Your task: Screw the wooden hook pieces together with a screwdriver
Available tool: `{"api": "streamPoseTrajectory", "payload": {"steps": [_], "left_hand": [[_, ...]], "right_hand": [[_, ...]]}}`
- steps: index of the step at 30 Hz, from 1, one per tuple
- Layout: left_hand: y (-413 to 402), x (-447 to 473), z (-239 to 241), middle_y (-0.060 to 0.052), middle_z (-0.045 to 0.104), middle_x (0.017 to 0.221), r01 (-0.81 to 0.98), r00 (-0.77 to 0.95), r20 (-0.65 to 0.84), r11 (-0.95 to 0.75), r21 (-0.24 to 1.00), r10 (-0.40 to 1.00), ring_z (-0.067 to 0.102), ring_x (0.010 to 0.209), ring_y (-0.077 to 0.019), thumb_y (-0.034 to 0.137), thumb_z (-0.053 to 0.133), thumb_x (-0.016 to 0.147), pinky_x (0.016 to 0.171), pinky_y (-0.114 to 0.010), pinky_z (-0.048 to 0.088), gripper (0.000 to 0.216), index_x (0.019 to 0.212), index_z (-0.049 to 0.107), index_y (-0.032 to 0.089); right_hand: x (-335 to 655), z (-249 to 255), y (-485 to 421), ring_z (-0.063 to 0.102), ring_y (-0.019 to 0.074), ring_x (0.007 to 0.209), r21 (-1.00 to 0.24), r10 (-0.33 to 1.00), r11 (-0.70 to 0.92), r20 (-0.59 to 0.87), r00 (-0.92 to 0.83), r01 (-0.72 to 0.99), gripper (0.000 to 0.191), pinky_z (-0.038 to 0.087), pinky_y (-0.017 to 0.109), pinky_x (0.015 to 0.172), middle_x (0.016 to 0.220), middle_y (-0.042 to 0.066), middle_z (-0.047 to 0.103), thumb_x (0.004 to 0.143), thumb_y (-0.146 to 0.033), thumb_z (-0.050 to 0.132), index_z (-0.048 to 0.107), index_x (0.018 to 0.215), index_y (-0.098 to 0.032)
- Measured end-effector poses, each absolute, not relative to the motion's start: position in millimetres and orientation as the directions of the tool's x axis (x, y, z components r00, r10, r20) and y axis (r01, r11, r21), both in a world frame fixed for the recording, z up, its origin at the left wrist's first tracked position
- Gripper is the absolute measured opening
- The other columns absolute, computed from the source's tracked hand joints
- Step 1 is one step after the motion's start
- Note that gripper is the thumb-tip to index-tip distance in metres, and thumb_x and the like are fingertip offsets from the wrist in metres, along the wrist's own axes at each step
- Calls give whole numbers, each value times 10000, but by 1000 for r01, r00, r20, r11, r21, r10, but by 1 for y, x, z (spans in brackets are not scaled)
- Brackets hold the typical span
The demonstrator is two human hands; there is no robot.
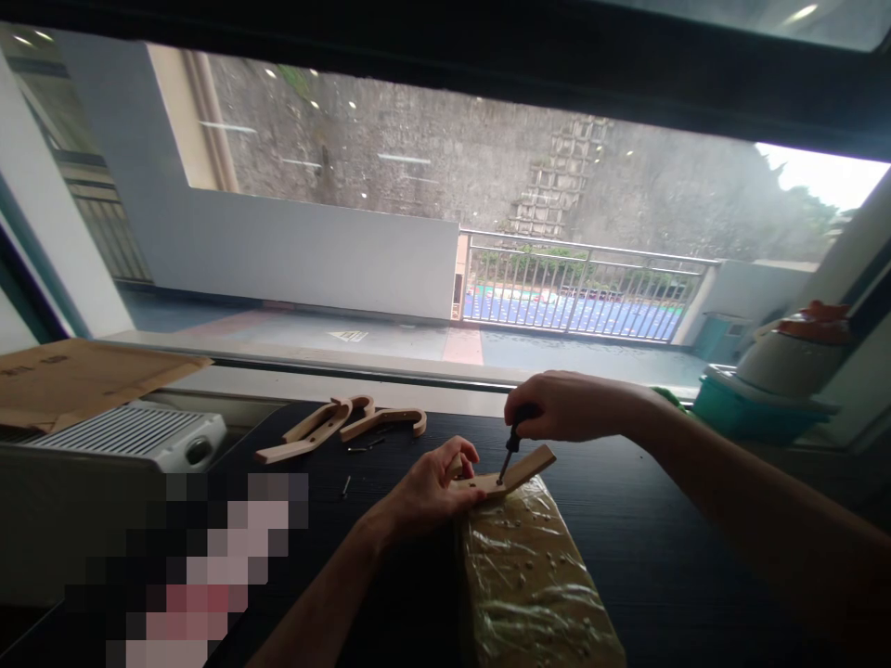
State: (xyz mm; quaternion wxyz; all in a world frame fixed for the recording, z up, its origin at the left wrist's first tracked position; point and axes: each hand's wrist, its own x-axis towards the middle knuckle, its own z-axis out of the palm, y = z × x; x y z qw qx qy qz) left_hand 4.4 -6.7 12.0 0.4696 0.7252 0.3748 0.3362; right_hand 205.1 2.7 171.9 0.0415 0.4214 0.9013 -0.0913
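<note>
My right hand [539,405] grips the dark handle of a screwdriver [513,446], its shaft pointing down. The tip meets a hole or screw in a pale wooden hook [523,470]. My left hand [438,478] is closed around the curved end of that hook. Underneath lies a long block wrapped in shiny tape [533,566], its top dotted with small holes. Left of my hands, several more wooden hooks [324,429] rest on the dark table. A few loose screws [345,487] lie near them.
A white slatted appliance [146,436] with a cardboard sheet [90,376] on top stands at the left. Behind the table runs a window sill [334,376]. A teal bin [752,405] bearing a large jar [794,348] stands at the right.
</note>
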Motion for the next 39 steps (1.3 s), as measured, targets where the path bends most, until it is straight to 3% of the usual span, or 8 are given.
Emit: {"api": "streamPoseTrajectory", "payload": {"steps": [4,16,22,35,39], "left_hand": [[-6,4,11,20,507,816,238,493,126,-273,932,861,502,722,-131,313,685,733,626,-238,413,347,987,482,191],[-5,3,10,17,509,844,241,499,130,-281,929,857,504,740,-131,301,677,738,644,-240,414,341,995,482,192],[-9,4,16,22,497,824,242,496,118,-268,933,860,495,726,-129,305,668,737,642,-243,416,331,979,478,184],[-7,4,13,23,515,817,252,489,130,-282,926,862,515,734,-135,309,668,735,646,-248,421,329,982,484,194],[-6,2,13,20,527,829,265,493,123,-283,922,861,514,704,-129,324,674,735,613,-241,414,342,994,491,196]], "right_hand": [[205,171,4,537,114,625,-163,732,637,-180,-657,754,229,370,237,545,814,18,670,823,-304,520,687,946,-207],[199,169,4,530,127,606,-85,791,590,-138,-596,803,279,351,250,511,775,25,657,817,-416,535,684,919,-204],[201,175,2,529,108,610,-153,739,633,-174,-651,759,215,357,240,530,807,17,669,824,-309,527,694,919,-211],[199,156,2,518,109,572,-102,799,591,-67,-598,800,334,353,249,534,731,36,658,892,-398,445,682,835,-170],[199,162,1,528,122,609,-70,792,602,-72,-606,795,286,345,245,526,787,29,665,849,-412,511,686,965,-218]]}}
